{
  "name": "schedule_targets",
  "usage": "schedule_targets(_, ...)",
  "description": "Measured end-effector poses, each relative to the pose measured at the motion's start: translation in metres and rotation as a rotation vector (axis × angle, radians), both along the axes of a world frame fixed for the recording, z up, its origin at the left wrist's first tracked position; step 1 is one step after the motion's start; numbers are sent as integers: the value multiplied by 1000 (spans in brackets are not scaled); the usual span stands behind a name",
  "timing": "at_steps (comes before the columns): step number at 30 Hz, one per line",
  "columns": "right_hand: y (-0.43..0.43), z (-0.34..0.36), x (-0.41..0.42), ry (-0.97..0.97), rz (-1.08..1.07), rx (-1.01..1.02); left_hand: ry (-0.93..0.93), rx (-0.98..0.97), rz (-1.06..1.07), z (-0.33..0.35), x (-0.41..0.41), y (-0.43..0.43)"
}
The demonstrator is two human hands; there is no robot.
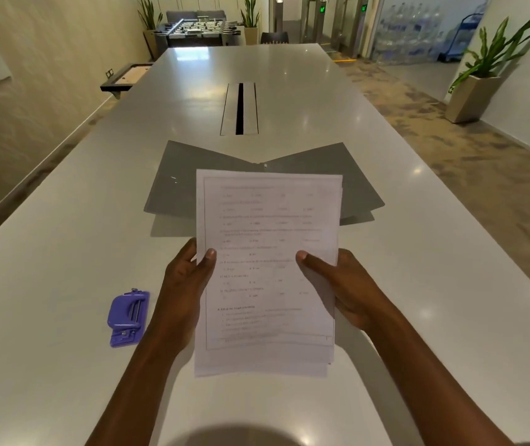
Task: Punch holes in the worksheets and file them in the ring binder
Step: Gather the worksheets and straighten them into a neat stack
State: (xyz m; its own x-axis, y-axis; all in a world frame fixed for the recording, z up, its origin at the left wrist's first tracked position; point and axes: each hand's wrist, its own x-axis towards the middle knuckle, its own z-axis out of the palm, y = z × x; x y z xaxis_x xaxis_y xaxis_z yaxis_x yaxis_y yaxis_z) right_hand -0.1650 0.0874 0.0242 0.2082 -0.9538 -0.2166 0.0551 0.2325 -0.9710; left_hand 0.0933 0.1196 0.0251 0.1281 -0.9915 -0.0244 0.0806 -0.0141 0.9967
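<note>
A stack of printed white worksheets (267, 272) is held up above the table in both hands. My left hand (186, 284) grips its left edge, thumb on the top sheet. My right hand (344, 284) grips the right edge the same way. Behind the sheets a grey ring binder (176, 178) lies open on the table, its covers spread left and right; the rings are hidden by the paper. A purple hole punch (127, 318) lies on the table to the left of my left forearm, apart from it.
The long white table (64, 252) has a cable slot (240, 108) in its middle beyond the binder. A foosball table (199, 32) stands past the far end. A potted plant (479, 82) stands on the floor at the right.
</note>
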Motion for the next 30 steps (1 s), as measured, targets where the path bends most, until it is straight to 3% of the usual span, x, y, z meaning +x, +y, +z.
schedule_targets(9,1,42,-9,62,-261,-368,-8,-113,-102,42,-31,-31)
schedule_targets(13,-2,29,-17,3,-267,-295,-53,-115,-97,34,-46,-36)
schedule_targets(19,-3,-5,-22,83,-230,-221,-60,-33,-67,12,-56,-38)
schedule_targets(30,-3,-18,-24,41,-274,-265,-116,-47,-37,-1,-58,-47)
